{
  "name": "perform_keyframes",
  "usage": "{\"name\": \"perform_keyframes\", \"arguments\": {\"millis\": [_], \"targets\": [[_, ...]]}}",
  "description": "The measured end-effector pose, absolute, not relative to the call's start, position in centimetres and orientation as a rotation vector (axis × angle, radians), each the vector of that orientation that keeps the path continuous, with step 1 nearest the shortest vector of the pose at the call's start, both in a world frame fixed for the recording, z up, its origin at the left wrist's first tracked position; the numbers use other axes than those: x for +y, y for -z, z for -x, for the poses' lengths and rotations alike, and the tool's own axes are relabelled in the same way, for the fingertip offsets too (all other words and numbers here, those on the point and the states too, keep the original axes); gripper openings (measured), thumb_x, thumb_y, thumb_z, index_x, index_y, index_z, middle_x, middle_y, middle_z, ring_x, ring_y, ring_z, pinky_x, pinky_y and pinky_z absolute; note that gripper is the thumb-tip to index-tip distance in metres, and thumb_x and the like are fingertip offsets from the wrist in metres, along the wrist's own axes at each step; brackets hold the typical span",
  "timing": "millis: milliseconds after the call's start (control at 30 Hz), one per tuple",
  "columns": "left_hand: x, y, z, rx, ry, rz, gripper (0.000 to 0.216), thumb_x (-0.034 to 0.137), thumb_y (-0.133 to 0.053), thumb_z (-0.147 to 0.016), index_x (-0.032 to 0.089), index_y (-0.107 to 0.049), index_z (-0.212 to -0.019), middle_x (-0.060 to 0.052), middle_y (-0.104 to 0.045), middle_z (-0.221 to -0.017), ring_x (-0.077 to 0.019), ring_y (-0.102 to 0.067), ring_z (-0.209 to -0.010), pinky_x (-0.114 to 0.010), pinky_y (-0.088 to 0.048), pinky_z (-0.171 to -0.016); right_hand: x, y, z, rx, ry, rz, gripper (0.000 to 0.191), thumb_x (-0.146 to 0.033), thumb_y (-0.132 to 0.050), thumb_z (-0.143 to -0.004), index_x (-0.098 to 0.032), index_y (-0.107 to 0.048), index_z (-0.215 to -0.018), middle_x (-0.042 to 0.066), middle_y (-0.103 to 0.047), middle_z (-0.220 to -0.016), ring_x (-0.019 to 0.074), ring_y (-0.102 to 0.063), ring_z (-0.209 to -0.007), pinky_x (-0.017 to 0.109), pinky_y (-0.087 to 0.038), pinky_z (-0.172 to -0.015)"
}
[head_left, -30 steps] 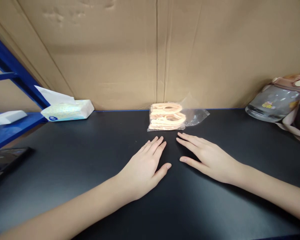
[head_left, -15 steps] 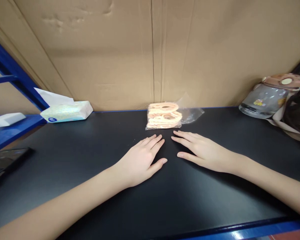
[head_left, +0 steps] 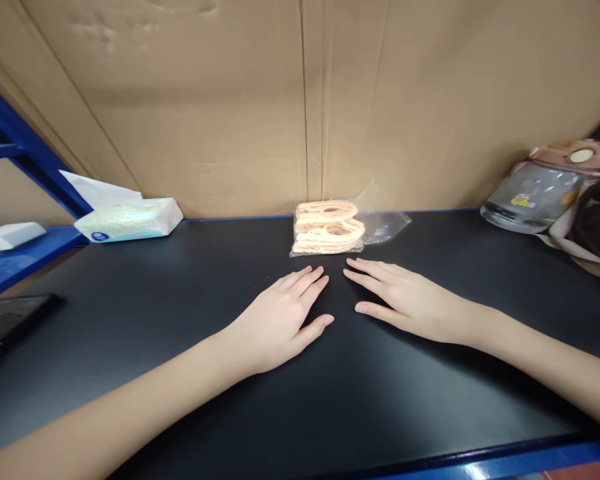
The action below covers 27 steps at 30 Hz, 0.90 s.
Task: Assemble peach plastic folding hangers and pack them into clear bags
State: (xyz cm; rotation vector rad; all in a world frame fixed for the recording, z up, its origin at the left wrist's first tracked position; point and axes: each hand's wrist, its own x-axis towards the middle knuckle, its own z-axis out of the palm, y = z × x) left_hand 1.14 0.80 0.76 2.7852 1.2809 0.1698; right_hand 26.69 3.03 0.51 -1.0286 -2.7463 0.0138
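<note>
My left hand (head_left: 285, 317) lies palm down on the black tabletop (head_left: 300, 427), fingers stretched out and thumb apart, holding nothing. Opposite it, my right hand (head_left: 400, 297) rests flat in the same way with its fingers spread. A small gap of bare table separates the two. Just beyond the fingertips lies a clear plastic bag (head_left: 385, 227) with folded, peach-coloured pieces (head_left: 325, 237) inside, which have oval loops. Neither hand touches the bag. What exactly the peach pieces are, I cannot tell.
A tissue pack (head_left: 130, 220) with one sheet sticking out stands at the back left. Near the left edge lies a dark phone (head_left: 15, 320), beside a blue shelf frame (head_left: 35, 253). A clear bottle (head_left: 535, 197) with a brown lid leans at the back right. Cardboard (head_left: 205, 113) walls the rear.
The view has shifted very slightly. Both hands and the bag stay where they were on the table.
</note>
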Motion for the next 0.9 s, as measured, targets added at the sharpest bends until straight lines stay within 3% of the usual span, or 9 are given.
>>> {"name": "perform_keyframes", "arguments": {"millis": [233, 433, 900], "targets": [[0.91, -0.76, -1.16, 1.273, -0.161, -2.786, 0.065, 0.049, -0.033, -0.101, 0.006, -0.039, -0.149, -0.016, -0.034, -0.157, -0.0314, -0.031, -0.146, -0.048, -0.029, -0.118, 3.03, -0.58, -26.66, -2.751, -0.016, 1.026, 0.062, -0.051, -0.036, -0.101, -0.01, -0.047, -0.145, 0.018, -0.042, -0.152, 0.0317, -0.041, -0.141, 0.054, -0.039, -0.112], [0.92, -0.74, -1.08, 1.269, -0.198, -2.781, 0.062, 0.05, -0.034, -0.101, 0.011, -0.041, -0.148, -0.015, -0.036, -0.157, -0.0311, -0.033, -0.146, -0.048, -0.031, -0.117, 2.94, -0.52, -26.61, -2.726, -0.021, 1.019, 0.06, -0.051, -0.038, -0.1, -0.013, -0.048, -0.145, 0.017, -0.043, -0.152, 0.0315, -0.042, -0.14, 0.054, -0.04, -0.112], [0.9, -0.92, -1.08, 1.265, -0.203, -2.773, 0.063, 0.05, -0.034, -0.101, 0.008, -0.041, -0.148, -0.017, -0.036, -0.156, -0.0332, -0.033, -0.145, -0.051, -0.033, -0.115, 2.62, -0.74, -26.28, -2.792, 0.106, 1.063, 0.063, -0.049, -0.031, -0.102, -0.007, -0.044, -0.146, 0.019, -0.041, -0.153, 0.0309, -0.04, -0.141, 0.052, -0.039, -0.113]]}}
